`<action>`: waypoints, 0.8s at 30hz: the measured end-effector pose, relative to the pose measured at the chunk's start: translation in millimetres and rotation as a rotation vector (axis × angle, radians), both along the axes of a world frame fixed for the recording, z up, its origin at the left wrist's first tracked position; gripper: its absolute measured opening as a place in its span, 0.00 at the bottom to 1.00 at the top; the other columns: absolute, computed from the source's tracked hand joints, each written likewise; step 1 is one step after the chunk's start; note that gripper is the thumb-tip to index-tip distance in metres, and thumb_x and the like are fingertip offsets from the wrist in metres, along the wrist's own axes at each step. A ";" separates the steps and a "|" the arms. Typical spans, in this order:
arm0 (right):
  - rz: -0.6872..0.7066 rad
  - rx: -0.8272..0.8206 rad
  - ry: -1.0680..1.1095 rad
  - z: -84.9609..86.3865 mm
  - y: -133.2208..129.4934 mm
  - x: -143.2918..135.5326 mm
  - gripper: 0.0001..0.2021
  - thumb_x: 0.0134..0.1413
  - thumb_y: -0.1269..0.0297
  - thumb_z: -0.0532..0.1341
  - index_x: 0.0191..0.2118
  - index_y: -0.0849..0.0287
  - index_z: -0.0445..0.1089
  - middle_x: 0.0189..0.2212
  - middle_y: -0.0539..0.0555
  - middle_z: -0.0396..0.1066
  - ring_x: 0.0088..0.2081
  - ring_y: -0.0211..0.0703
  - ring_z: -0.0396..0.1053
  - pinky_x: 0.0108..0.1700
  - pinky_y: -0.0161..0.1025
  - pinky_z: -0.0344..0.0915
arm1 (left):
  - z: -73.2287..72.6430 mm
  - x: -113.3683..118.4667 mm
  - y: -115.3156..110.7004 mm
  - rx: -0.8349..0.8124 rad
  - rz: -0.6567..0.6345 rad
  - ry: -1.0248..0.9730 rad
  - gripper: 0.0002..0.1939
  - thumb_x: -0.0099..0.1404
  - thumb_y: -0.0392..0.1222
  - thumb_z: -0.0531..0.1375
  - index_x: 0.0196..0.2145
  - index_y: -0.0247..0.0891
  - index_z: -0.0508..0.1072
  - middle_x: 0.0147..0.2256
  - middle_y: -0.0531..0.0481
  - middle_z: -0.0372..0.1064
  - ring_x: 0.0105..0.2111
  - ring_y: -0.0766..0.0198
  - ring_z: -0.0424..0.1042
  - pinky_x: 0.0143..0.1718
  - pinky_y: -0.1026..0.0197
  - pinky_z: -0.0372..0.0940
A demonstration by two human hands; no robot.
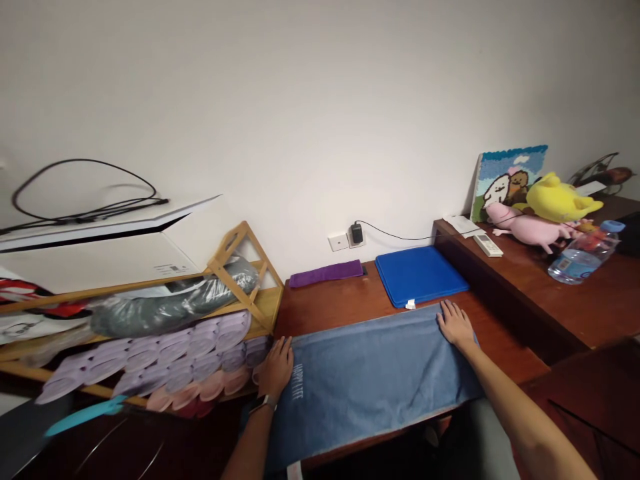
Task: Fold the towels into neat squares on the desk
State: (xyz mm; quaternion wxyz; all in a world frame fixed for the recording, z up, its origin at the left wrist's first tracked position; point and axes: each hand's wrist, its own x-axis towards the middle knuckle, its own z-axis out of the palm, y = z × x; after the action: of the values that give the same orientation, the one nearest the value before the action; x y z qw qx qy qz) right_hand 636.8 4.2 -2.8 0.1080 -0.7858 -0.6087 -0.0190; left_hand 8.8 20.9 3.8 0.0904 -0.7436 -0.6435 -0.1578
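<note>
A blue-grey towel (pixel 370 373) with white lettering near its left end is spread across the wooden desk (pixel 325 313), its near edge hanging toward me. My left hand (pixel 277 365) lies on the towel's left edge, fingers stretched forward. At the far right corner my right hand (pixel 455 324) rests flat on the cloth with its fingers apart. Beyond the towel, a folded bright blue cloth (pixel 420 275) with a white tag lies close to my right hand. A narrow folded purple cloth (pixel 327 274) sits against the wall.
On the left, a wooden rack (pixel 270 307) holds lilac and pink slippers (pixel 200 353), a plastic-wrapped grey bundle (pixel 175 310) and a white box (pixel 100 260). The raised surface at right carries a water bottle (pixel 585 257), plush toys (pixel 530 228), a remote (pixel 488 245) and a picture (pixel 510 177).
</note>
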 end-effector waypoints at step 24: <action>0.137 0.235 0.112 17.9 -29.7 -36.4 0.32 0.72 0.54 0.41 0.71 0.68 0.58 0.72 0.66 0.56 0.74 0.58 0.48 0.73 0.60 0.46 | 16.5 4.7 -48.9 0.085 -0.090 -0.127 0.27 0.78 0.48 0.45 0.66 0.36 0.67 0.67 0.38 0.65 0.68 0.49 0.62 0.68 0.41 0.60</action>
State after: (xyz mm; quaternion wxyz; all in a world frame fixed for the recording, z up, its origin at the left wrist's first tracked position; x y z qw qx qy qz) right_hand 600.4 -25.5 15.2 0.2339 -0.7242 -0.6476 -0.0388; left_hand 13.5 -28.0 20.3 0.0736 -0.7556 -0.6067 -0.2357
